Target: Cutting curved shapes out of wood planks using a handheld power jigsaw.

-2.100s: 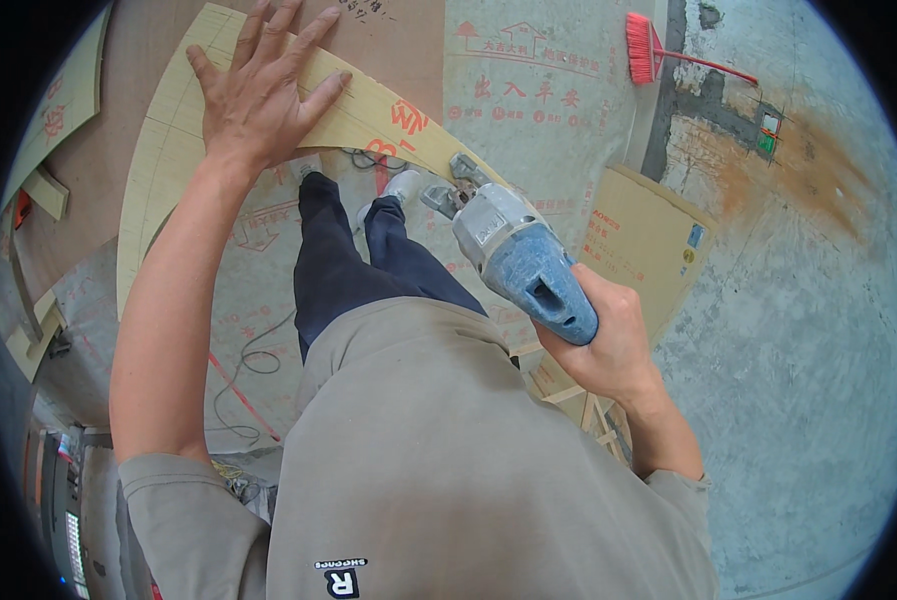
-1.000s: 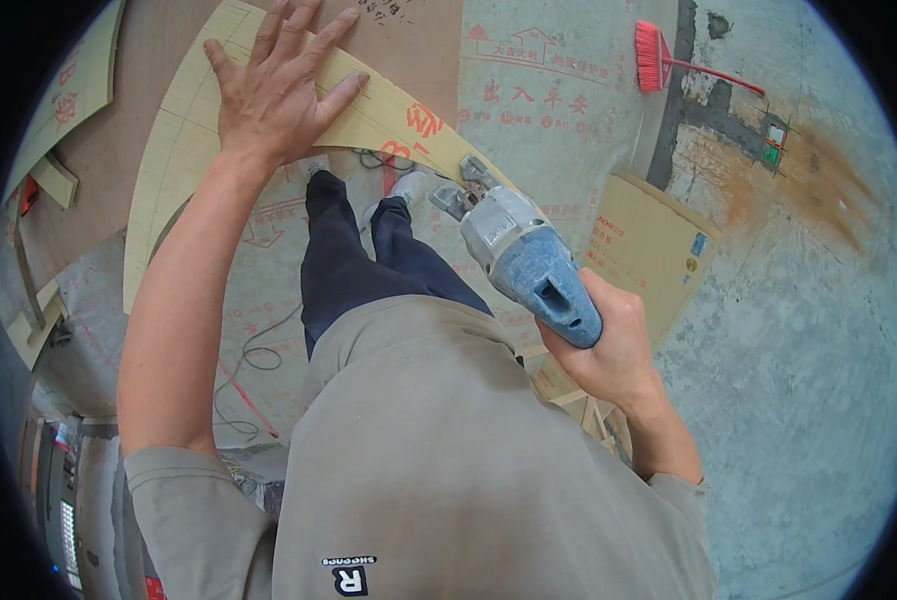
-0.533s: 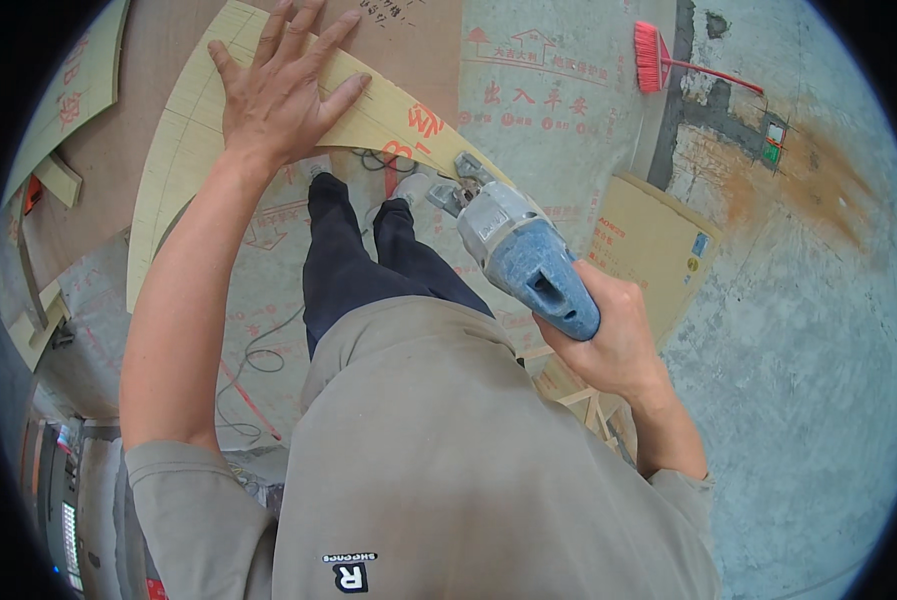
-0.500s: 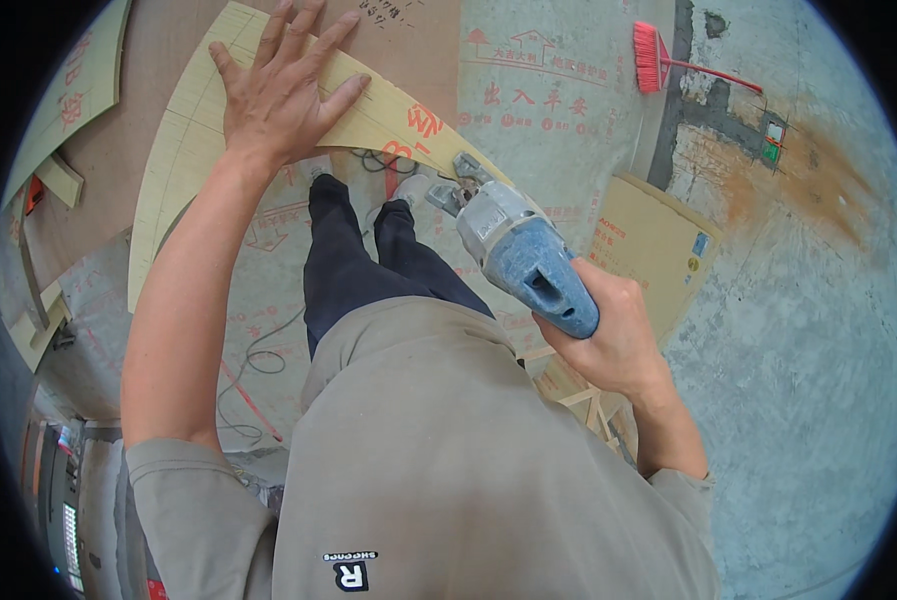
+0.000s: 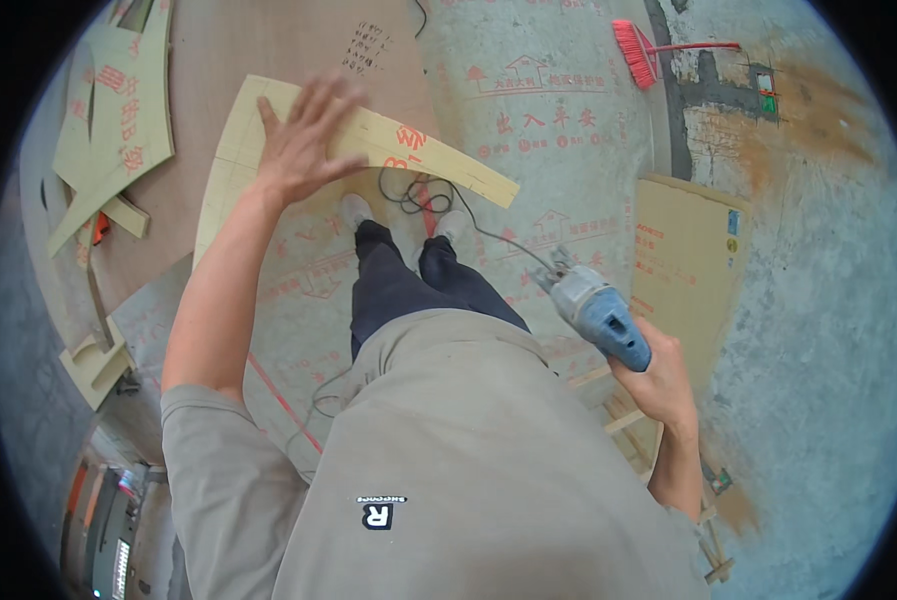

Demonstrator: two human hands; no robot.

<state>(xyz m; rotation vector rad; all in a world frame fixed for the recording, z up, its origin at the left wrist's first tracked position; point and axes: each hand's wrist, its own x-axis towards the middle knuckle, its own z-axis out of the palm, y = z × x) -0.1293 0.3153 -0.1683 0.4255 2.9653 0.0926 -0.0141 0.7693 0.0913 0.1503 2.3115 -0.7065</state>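
My left hand (image 5: 306,148) has its fingers spread on a pale plywood piece (image 5: 468,172) with a curved inner edge and red print; the fingertips are blurred. The piece reaches over the brown board surface (image 5: 268,40) above my feet. My right hand (image 5: 656,370) grips the blue-and-silver power tool (image 5: 593,305) by its body, at the lower right, apart from the plywood's tip. A black cord (image 5: 513,245) runs from the tool toward loops by my shoes.
Curved plywood offcuts (image 5: 118,100) lie stacked at upper left, near a small orange tool (image 5: 100,228). A red broom (image 5: 636,55) rests at upper right beside grey concrete. A flat cardboard sheet (image 5: 688,270) and wooden strips (image 5: 623,420) lie at my right over printed floor covering (image 5: 508,110).
The power tool has come away from the plywood edge, down and to the right. The view has shifted; my left hand and the plywood appear lower and further right, with the fingers blurred.
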